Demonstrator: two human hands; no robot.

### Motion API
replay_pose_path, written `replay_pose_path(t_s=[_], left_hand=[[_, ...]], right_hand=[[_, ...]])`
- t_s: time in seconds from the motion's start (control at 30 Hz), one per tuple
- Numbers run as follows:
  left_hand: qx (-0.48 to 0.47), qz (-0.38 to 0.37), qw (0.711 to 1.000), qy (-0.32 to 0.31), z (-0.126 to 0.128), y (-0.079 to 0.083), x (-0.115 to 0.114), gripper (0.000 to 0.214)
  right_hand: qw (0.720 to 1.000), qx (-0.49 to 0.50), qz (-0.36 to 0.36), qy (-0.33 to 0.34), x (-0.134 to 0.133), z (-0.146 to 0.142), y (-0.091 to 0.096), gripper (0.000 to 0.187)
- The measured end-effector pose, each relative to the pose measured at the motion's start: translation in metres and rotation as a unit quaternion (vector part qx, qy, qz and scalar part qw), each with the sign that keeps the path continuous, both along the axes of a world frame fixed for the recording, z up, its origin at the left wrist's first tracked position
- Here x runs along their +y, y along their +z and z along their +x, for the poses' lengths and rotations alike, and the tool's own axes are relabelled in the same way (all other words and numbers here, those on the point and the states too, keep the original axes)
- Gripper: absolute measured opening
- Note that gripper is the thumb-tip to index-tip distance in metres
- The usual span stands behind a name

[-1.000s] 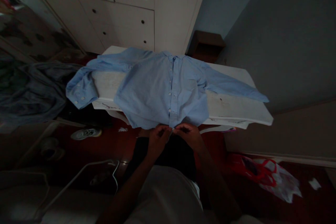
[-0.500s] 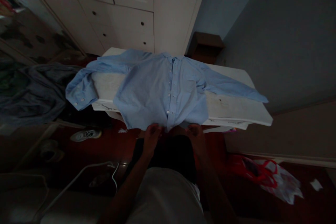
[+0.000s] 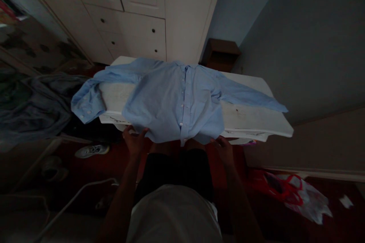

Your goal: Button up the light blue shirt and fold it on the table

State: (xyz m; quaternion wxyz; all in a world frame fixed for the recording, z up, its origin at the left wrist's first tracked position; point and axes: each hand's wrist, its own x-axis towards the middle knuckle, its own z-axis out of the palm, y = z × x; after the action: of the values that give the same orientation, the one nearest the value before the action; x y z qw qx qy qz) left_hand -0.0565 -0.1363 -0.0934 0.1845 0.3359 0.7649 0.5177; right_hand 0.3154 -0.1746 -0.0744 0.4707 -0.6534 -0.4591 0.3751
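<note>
A light blue button-up shirt (image 3: 171, 102) lies face up on a white table (image 3: 256, 117), buttoned, its sleeves spread left and right. The left cuff hangs over the table's left end. My left hand (image 3: 133, 139) is at the hem's left corner, fingers closed on the cloth. At the hem's right corner my right hand (image 3: 224, 147) pinches the fabric. Both hands are just below the table's near edge, in dim light.
A white wardrobe with drawers (image 3: 137, 26) stands behind the table, a brown box (image 3: 221, 53) beside it. Dark clothing (image 3: 37, 102) is piled at left. On the red floor lie a white shoe (image 3: 91, 151) and a red-and-white plastic bag (image 3: 288, 193).
My hands were together at the middle of the hem by the button strip. They have slid apart along the hem to its two corners.
</note>
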Motion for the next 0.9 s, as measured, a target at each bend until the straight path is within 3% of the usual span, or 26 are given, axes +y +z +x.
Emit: replay_pose_path(t_s=[0.1, 0.23, 0.47, 0.6, 0.73, 0.9], left_hand=[[0.01, -0.012, 1.0, 0.015, -0.016, -0.005, 0.005, 0.06], [0.015, -0.072, 0.996, -0.051, -0.032, -0.003, 0.007, 0.04], [0.077, -0.04, 0.993, -0.081, -0.057, 0.013, 0.0, 0.037], [0.092, -0.057, 0.986, -0.128, -0.066, 0.021, -0.006, 0.038], [0.055, -0.055, 0.984, -0.159, -0.07, 0.019, -0.012, 0.039], [0.023, -0.017, 0.992, -0.119, -0.073, 0.01, -0.017, 0.045]], right_hand=[[1.0, -0.016, 0.002, 0.001, 0.001, 0.001, 0.002, 0.034], [1.0, -0.017, 0.024, -0.011, -0.006, 0.015, 0.004, 0.035], [0.991, -0.047, 0.023, -0.122, -0.019, 0.052, 0.012, 0.038], [0.994, -0.037, -0.017, -0.1, -0.017, 0.053, 0.017, 0.04], [0.995, -0.041, -0.014, -0.089, -0.014, 0.048, 0.017, 0.043], [0.995, -0.044, -0.017, -0.085, -0.013, 0.052, 0.01, 0.046]])
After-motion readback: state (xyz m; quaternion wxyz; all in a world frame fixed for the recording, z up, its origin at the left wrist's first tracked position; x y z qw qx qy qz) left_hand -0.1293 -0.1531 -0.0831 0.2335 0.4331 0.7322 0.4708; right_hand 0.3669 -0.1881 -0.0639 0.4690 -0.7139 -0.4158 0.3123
